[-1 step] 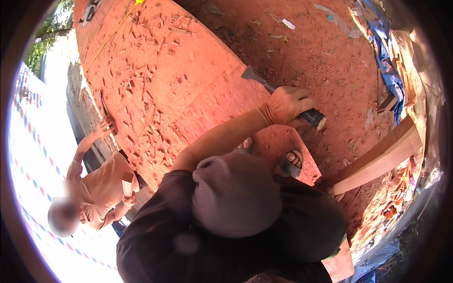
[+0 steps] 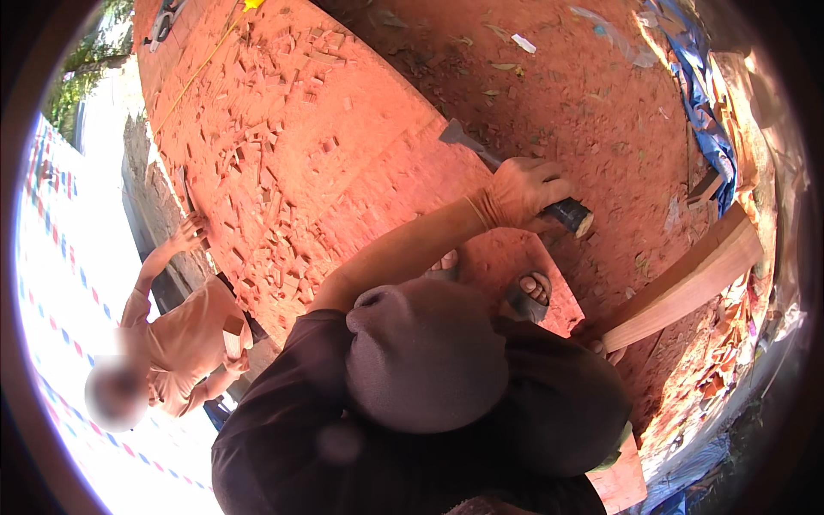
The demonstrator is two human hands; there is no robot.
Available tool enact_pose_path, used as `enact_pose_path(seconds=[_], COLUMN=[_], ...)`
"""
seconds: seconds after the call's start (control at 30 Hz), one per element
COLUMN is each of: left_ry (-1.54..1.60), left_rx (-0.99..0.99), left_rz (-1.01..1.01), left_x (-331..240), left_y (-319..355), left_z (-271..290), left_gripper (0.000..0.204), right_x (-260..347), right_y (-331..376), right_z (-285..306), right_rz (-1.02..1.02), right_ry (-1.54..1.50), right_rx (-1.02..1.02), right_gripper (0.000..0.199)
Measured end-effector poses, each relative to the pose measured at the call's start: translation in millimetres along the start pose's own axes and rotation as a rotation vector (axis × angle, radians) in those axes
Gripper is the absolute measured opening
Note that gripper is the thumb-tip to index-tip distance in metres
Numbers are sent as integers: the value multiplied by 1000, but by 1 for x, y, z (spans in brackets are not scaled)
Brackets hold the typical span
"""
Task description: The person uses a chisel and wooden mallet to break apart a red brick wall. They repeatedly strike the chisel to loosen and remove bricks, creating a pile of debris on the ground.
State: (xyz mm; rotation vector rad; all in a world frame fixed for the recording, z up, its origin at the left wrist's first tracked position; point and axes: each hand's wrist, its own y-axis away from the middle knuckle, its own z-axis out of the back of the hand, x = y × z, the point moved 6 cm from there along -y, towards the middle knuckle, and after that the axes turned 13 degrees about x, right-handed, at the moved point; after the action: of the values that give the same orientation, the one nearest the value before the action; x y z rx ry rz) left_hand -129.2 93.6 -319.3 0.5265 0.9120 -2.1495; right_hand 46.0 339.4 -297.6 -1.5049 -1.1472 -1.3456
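My left arm reaches up and across to the right, and my left hand (image 2: 522, 187) is wrapped around the dark handle of a bladed hand tool (image 2: 570, 215). Its flared grey metal end points up and to the left, over the edge of the reddish board. A wooden plank (image 2: 687, 279) slants upward to the right from my right hand (image 2: 598, 346). Only a few fingertips show there, closed on the plank's near end; my black sleeve hides the rest. Between my arms bulges a rounded grey cloth shape (image 2: 429, 360), with sandalled feet (image 2: 534, 290) just beyond.
Small wood chips (image 2: 270, 197) lie scattered across the reddish board (image 2: 378, 112). On the left another person (image 2: 193, 343) holds a wood block (image 2: 233, 336) and a thin tool (image 2: 184, 187). A yellow tape measure (image 2: 251, 4) is at the top; a blue tarp (image 2: 702, 112) hangs at the right.
The plank's far end has shifted slightly left and up, and more of my right fingertips shows. The grey cloth shape has moved a little left. My left hand and the bladed tool stay put.
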Motion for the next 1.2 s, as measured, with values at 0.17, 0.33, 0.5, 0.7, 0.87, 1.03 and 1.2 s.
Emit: enact_pose_path(seconds=[0.17,0.33,0.5,0.7,0.87,1.03,1.2], left_ry=[8,118,130,-33,-187,-100,-24], left_rx=[35,206,289,24,-21,81,100], left_rz=[14,20,34,21,50,5,-11], left_x=[-1,8,10,-3,-6,7,9], left_y=[-5,-5,-15,-30,-34,-27,-23], left_z=[-17,-28,-34,-4,9,-1,-12], left_gripper=[47,44,41,52,57,51,40], right_x=[-12,-16,-21,0,17,13,6], right_y=[-3,-8,-8,-15,-24,-29,-33], right_z=[16,34,48,50,45,31,26], right_rz=[-340,-437,-510,-369,-218,-239,-296], right_ry=[-16,5,-39,64,104,150,4], right_rx=[26,92,85,59,23,35,-6], right_gripper=[73,55,53,55,51,55,46])
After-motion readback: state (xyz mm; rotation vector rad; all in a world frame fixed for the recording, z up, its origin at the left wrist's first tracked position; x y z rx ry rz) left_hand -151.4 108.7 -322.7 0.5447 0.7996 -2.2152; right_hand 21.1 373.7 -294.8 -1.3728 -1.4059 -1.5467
